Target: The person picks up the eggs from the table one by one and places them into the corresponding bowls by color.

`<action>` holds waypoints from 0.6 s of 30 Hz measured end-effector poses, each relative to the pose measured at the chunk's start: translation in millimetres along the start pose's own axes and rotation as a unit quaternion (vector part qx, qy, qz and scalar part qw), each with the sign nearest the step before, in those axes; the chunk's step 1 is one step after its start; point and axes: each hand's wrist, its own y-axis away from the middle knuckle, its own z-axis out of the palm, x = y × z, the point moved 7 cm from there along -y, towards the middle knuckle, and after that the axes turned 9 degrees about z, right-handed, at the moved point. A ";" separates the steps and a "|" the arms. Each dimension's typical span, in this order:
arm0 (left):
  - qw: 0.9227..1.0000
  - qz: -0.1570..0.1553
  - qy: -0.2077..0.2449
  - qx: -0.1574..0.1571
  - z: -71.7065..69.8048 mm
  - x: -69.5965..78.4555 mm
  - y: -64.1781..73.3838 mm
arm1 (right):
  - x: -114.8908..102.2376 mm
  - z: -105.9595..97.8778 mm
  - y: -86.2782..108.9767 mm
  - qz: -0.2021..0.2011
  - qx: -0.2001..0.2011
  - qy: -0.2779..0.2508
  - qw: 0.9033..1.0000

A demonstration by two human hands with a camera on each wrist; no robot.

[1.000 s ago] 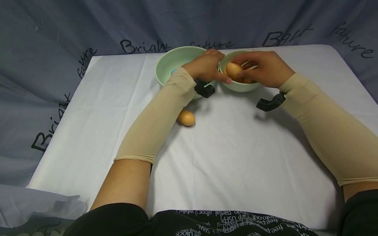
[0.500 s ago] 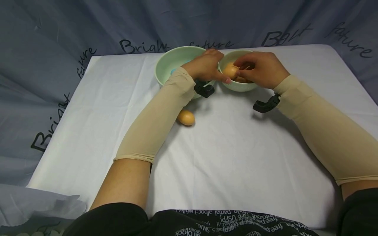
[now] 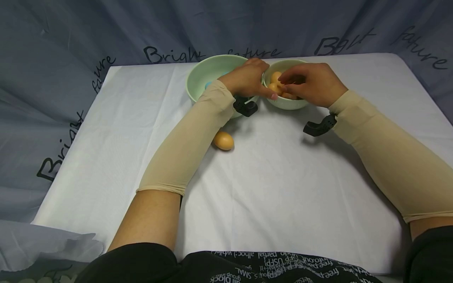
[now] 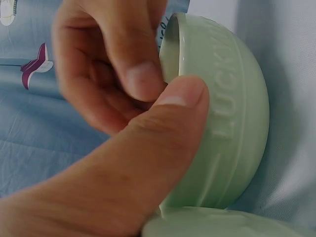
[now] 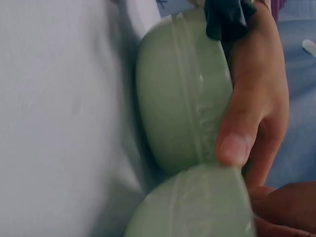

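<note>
In the head view my left hand [image 3: 247, 78] lies over the rim between two pale green bowls. Its thumb presses the rim of the smaller bowl [image 3: 287, 104], and its fingers reach along that bowl's far side, partly hidden. My right hand [image 3: 313, 83] reaches into the smaller bowl, fingertips beside a brown egg [image 3: 274, 88]. Another egg [image 3: 276, 76] lies behind it; more show partly under the hand. In the left wrist view my right thumb and fingers [image 4: 133, 74] sit near the rim with no egg visible between them. The larger bowl [image 3: 199, 76] holds something blue, mostly covered.
One brown egg [image 3: 223, 140] lies on the white tablecloth [image 3: 283, 188], beside my left forearm. Dark grey cloth [image 3: 124, 27] with handwriting hangs behind the table. Black wrist cameras [image 3: 320, 125] hang beneath both wrists.
My right hand has lowered an egg into the smaller bowl and loosened its fingers from it. The left hand has stayed at the rims.
</note>
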 end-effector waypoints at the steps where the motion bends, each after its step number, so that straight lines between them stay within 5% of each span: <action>1: 1.000 0.001 0.001 0.001 0.0 0.1 0.3 | -3.0 -1.2 1.2 -0.004 0.006 -0.004 1.000; 7: 1.000 0.006 0.003 0.007 -0.8 0.0 -0.2 | -40.9 -11.4 17.5 -0.084 0.062 -0.068 0.992; 12: 1.000 -0.001 -0.021 -0.008 0.2 -0.6 -1.0 | -90.7 -11.3 44.0 -0.237 0.097 -0.131 0.958; 15: 1.000 -0.002 -0.026 -0.011 1.0 -0.2 -1.5 | -116.0 0.1 62.0 -0.296 0.077 -0.137 0.942; 18: 1.000 0.000 -0.018 -0.006 1.3 0.4 -1.7 | -133.1 21.5 77.2 -0.313 0.039 -0.120 0.941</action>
